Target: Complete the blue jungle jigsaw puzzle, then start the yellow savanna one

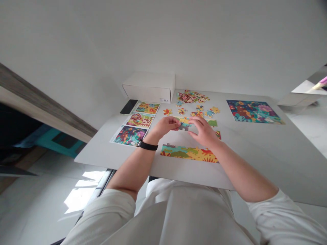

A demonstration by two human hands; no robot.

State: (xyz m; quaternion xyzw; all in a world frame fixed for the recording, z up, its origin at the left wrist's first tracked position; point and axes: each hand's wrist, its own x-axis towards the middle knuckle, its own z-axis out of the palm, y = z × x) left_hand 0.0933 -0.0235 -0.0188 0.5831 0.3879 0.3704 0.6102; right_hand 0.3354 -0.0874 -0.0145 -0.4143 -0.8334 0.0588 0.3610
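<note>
A few joined jigsaw puzzle pieces (184,126), grey, teal and yellow, are between my two hands above the table. My left hand (166,126) is closed in a pinch at their left edge, with a dark watch band on its wrist. My right hand (205,132) is at their right side, thumb and fingers apart, fingertips near the upper edge; whether they touch is unclear. Closer to me lies an assembled puzzle strip (189,153) with green animals on yellow and teal, its right end partly behind my right forearm. Loose puzzle pieces (198,114) lie just beyond my hands.
A heap of puzzle pieces (192,97) lies at the back beside a white box (150,88). On the left are a picture sheet (139,119) with three scenes and a dark phone (129,107). A finished dark-blue puzzle (255,111) lies at the right.
</note>
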